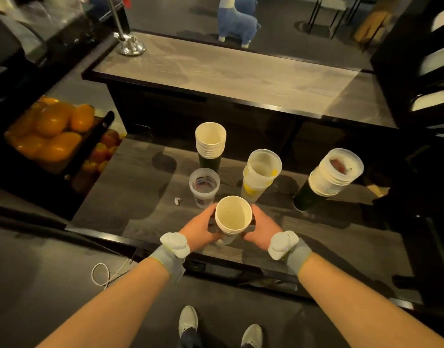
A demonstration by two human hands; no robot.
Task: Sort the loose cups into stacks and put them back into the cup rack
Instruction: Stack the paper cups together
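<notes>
Left hand (pixel 203 228) curled round the left wall of an upright paper cup (pixel 232 217), right hand (pixel 260 231) curled round its right wall; fingertips of both hidden behind or under the cup. Cup mouth up, cream-white inside, held close to the front edge of the dark wood-grain bench (pixel 140 197); whether resting on the bench or lifted clear, not determinable. Something pale and translucent glimpsed below the cup's base, not identifiable. Grey wrist bands (pixel 167 259) with white padded units on both wrists. Just behind the held cup and to its left: a single clear printed cup (pixel 204 187), upright on the bench. Further back, a stack of paper cups (pixel 210 144), white rims nested, dark green wall below. Right of centre, a stack of translucent plastic cups (pixel 261 172) with yellow markings. Well to the right, a mixed stack (pixel 334 174): clear cup on top, white rims under it, dark green wall at the bottom. Small white scrap (pixel 177 200) on the bench left of the printed cup. Crate of oranges (pixel 50 126) off the bench's left end. Raised counter (pixel 216 69) beyond the bench, chrome pole base (pixel 130 46) at its far left corner. Blue-and-white toy animal (pixel 238 23) on the floor beyond. Grey shoes (pixel 188 320) and a looped white cable (pixel 103 272) on the floor below.
</notes>
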